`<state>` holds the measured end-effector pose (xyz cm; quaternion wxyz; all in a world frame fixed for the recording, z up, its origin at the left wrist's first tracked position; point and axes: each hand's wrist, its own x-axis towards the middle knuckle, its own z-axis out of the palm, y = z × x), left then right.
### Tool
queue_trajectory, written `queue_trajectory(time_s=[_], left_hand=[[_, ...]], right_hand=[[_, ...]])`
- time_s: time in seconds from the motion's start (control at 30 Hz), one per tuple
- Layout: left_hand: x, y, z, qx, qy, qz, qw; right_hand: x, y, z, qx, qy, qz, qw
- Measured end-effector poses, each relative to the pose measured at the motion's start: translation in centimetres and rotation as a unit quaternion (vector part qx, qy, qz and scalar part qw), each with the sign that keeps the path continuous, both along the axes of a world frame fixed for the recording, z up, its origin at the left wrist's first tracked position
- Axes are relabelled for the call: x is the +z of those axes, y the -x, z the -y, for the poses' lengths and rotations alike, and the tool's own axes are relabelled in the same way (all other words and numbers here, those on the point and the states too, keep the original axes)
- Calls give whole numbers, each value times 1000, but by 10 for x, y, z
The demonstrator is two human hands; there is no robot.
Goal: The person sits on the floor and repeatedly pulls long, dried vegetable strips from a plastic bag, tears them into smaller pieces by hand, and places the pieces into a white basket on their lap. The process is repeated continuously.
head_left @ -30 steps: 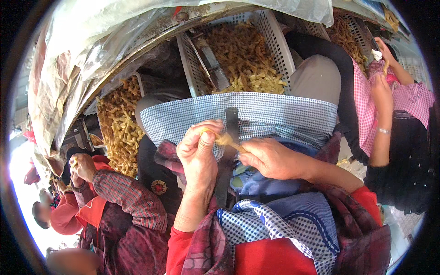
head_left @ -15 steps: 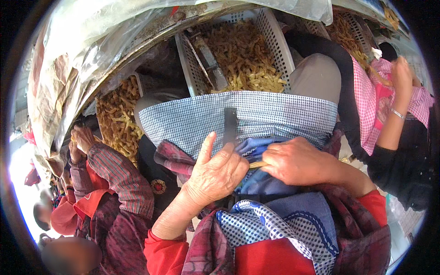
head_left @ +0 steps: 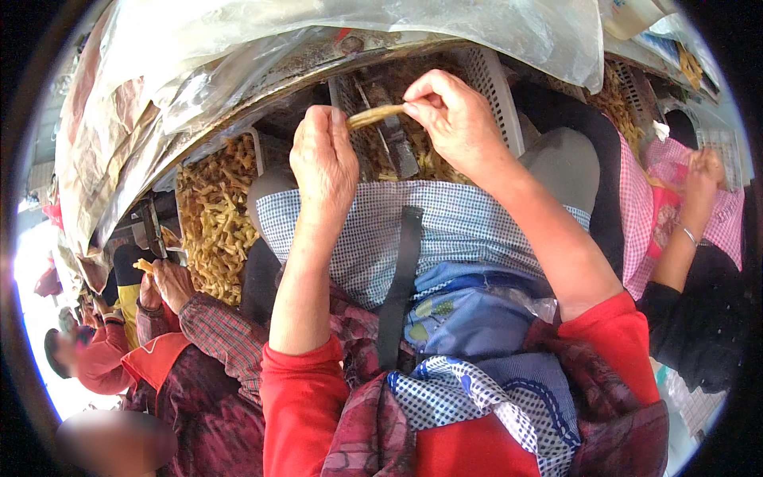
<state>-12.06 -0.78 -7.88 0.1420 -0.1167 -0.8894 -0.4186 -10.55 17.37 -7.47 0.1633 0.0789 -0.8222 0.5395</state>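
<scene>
Above the basket, my left hand (head_left: 324, 161) is closed with its fingers wrapped round one end of a long yellowish-brown piece that looks like a chicken foot (head_left: 372, 117). My right hand (head_left: 457, 123) pinches the other end between thumb and fingertips. The piece lies stretched between both hands. Under them stands a perforated light plastic basket (head_left: 501, 99) with similar chicken feet (head_left: 435, 164) in it, partly hidden by my hands. A flat metal bar (head_left: 400, 147) slants inside the basket, behind the held piece.
A checked apron (head_left: 477, 208) covers my lap. Clear plastic sheeting (head_left: 477, 32) drapes over the table edge ahead. On the left, a co-worker's hands (head_left: 168, 282) are beside another filled crate (head_left: 211, 215). At right is another person's hand (head_left: 703, 179) above a pink checked apron (head_left: 636, 207).
Both my hands have moved from my lap up and forward over the basket, with a chicken foot between them. My right arm is now stretched out. The left co-worker's hands have moved lower.
</scene>
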Motion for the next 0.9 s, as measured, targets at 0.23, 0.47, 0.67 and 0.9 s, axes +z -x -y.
queue_trajectory(time_s=[0.23, 0.47, 0.67, 0.9], left_hand=[[-54, -50, 5, 1, -47, 232, 972], [-33, -90, 26, -6, -82, 199, 977], [4, -87, 31, 21, -122, 128, 984], [76, -67, 25, 14, -33, -98, 995]], right_hand=[[7, -35, -18, 19, -87, 144, 986], [128, -85, -34, 287, -9, -86, 954], [181, -80, -15, 454, 37, -189, 870], [196, -97, -42, 384, 6, -209, 900]])
